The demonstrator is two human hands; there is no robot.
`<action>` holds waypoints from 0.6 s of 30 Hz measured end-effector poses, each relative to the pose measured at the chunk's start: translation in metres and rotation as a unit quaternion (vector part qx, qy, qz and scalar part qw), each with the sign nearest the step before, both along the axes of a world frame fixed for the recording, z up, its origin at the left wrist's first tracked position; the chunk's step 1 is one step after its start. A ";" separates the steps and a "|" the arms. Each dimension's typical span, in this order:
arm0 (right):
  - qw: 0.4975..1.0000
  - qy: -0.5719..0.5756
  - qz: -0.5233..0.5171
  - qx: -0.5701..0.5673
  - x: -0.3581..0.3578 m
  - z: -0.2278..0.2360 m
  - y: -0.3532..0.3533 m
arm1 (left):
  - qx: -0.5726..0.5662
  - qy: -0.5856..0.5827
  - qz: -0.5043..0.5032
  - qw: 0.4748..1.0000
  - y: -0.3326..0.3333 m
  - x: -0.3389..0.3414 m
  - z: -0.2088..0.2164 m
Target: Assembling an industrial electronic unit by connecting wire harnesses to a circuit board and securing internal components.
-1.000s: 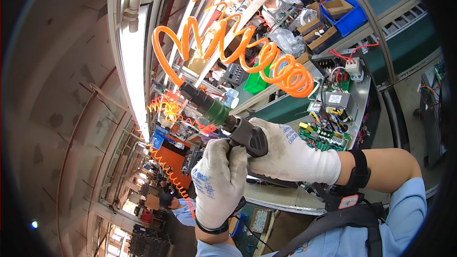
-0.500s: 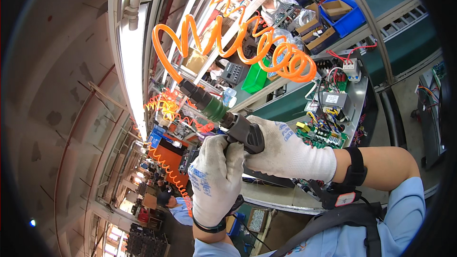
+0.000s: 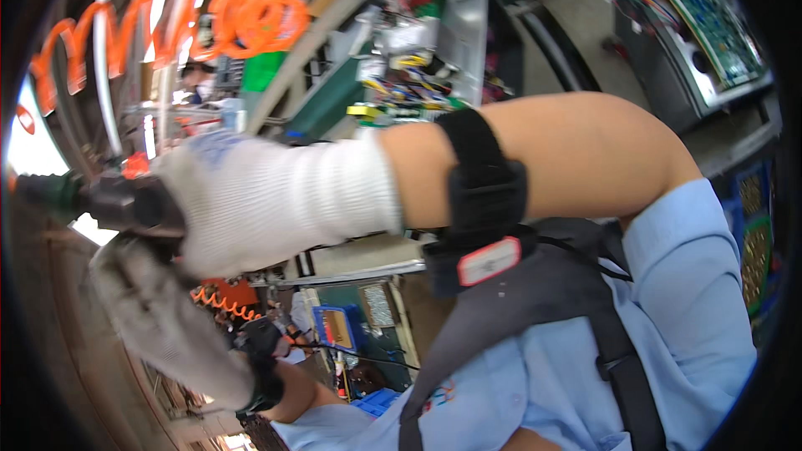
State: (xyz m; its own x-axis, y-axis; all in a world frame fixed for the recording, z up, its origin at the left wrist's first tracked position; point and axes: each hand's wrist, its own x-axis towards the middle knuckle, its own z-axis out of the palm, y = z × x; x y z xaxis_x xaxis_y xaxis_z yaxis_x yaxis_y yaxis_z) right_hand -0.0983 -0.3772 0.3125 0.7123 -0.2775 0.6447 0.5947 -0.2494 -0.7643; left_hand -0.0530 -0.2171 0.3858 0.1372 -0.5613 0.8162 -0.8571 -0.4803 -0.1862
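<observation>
At the left side of the head view I hold up a dark air tool point(image 3: 138, 205) with a green collar, its tail pointing to the left edge. My right hand point(image 3: 221, 192), in a white knit glove, is closed round its body. Just below, my gloved left hand point(image 3: 138, 292) is curled with its fingers against the tool's underside; motion blurs them, and whatever lies between the fingertips is hidden. An orange coiled air hose point(image 3: 267, 21) hangs above both hands.
Beyond my right forearm stands an open metal chassis point(image 3: 459, 46) with wires and boards. A second case carries a green circuit board point(image 3: 710, 25) at the upper right. A black tube point(image 3: 560, 54) runs between them. Below my arm are a bench edge point(image 3: 376, 271) and a blue bin point(image 3: 338, 330).
The view has swung, so the hands and air tool now appear farther left and the chassis farther up and left. Both hands stay at the tool.
</observation>
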 end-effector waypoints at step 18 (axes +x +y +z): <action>0.988 0.069 0.036 -0.132 -0.006 0.014 -0.006 | -0.081 0.111 -0.004 0.990 0.011 0.001 -0.004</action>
State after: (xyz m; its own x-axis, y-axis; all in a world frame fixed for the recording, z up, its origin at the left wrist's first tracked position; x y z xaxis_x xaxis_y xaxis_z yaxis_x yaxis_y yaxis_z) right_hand -0.1039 -0.3828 0.3261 0.8101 -0.0577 0.5835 0.5134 -0.4108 -0.7534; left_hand -0.0518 -0.2063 0.3819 0.3194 -0.4267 0.8461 -0.8725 -0.4809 0.0869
